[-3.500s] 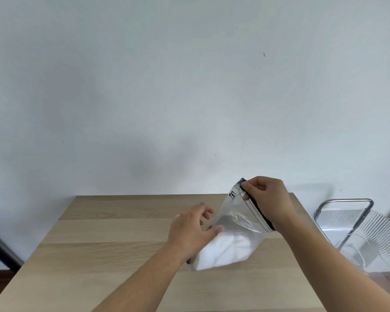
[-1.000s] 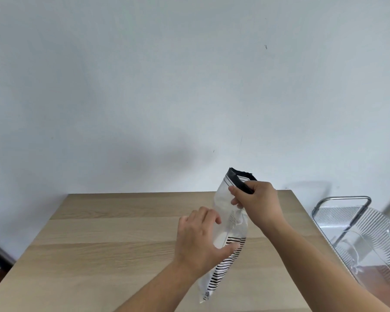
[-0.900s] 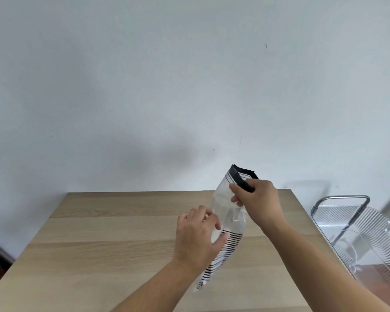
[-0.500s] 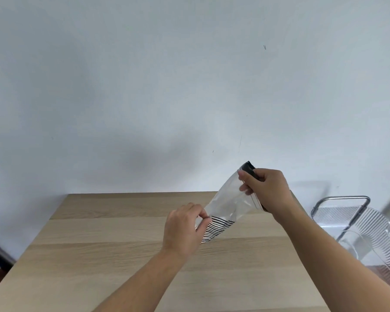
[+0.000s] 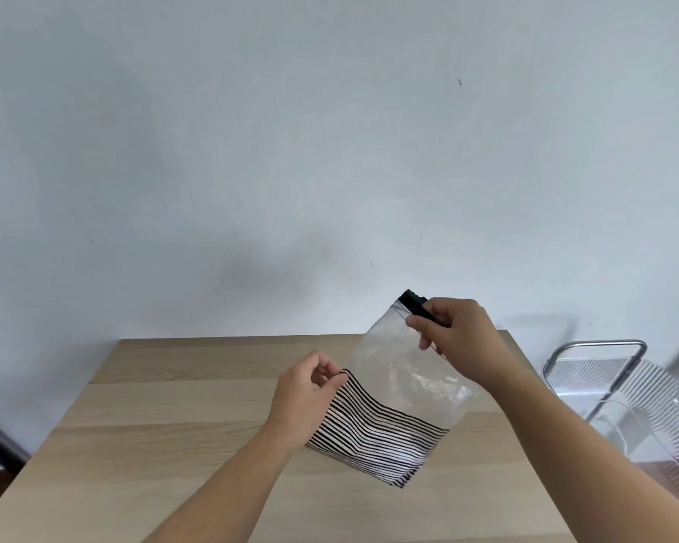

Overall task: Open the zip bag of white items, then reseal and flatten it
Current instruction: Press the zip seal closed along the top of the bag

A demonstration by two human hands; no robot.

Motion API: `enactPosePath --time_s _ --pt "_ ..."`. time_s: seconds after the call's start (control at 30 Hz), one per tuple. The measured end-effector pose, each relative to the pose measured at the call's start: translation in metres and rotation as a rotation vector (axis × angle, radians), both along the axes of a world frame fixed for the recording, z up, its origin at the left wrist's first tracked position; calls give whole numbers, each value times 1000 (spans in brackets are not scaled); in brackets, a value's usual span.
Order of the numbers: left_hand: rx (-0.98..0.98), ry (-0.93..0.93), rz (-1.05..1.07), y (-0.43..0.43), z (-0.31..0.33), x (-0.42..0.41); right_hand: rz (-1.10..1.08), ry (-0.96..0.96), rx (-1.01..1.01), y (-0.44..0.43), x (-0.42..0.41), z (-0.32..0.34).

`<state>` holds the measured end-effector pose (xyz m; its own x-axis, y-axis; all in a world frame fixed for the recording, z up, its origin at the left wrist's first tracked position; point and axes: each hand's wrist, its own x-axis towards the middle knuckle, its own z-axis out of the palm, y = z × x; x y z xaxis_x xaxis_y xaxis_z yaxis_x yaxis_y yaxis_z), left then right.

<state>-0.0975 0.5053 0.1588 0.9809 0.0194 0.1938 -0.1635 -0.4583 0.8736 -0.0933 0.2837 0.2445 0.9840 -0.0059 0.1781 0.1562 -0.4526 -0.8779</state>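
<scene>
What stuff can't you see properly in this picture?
Head view only:
- Zip strip: mostly hidden under the right hand, so open or sealed is unclear.
- White items: hard to tell apart behind the striped part of the bag.
- Left hand grip: fingertips curl over the bag's edge.
- Clear chair: cut off by the right edge.

Soft, even daylight is filling the scene. A broad, faint shadow is lying on the wall (image 5: 275,264) above the worktop (image 5: 181,417). Glare is glinting off the clear bag (image 5: 404,370). Wide-angle distortion is bending the frame edges; detail is appearing slightly soft.
</scene>
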Motion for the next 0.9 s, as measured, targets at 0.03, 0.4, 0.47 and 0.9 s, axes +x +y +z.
enactPosePath --time_s 0.03,0.4,0.47,0.9 --pt "-22 36 -34 -1 -1 -1 15 7 -14 1 0 0" --pt "-89 165 -145 3 -10 1 221 90 -297 -6 -5 -24" --pt "-74 204 -91 15 -15 3 247 139 -384 -14 -6 -29" --pt "-431 277 -35 27 0 8 235 167 -377 3 -8 -24"
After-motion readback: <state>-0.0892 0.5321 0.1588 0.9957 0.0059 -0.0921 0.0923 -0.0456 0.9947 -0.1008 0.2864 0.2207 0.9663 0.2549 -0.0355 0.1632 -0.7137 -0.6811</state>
